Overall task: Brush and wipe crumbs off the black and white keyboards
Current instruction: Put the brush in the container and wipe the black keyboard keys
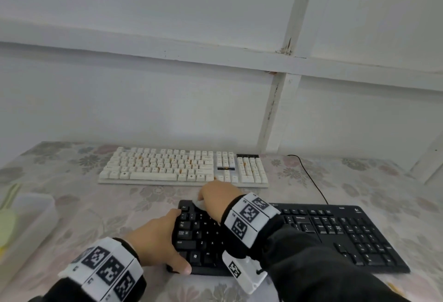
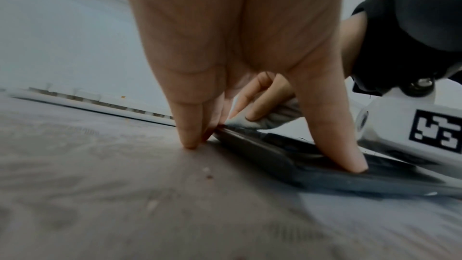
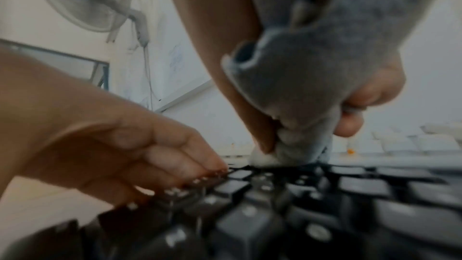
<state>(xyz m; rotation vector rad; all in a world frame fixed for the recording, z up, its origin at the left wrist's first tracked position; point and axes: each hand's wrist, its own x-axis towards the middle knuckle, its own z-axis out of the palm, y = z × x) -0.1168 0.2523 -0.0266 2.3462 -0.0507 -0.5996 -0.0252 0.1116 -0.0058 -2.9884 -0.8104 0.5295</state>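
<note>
We brace flat black plastic keyboard (image 1: 311,234) with spread left hand (image 1: 155,237); right hand (image 1: 219,196) clutches bunched grey cloth (image 3: 312,86). Wipe row-wise, light pressure, crumbs outward.

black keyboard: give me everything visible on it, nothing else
The black keyboard is a full-size board with dark, plastic-looking keys with white legends, a number pad at its right end and a small logo at its top right corner. It lies flat on the floral tablecloth, nearer the person than the white keyboard. The left hand rests on its left end, thumb on the front edge. The right hand presses a grey cloth onto its top-left keys.
</note>
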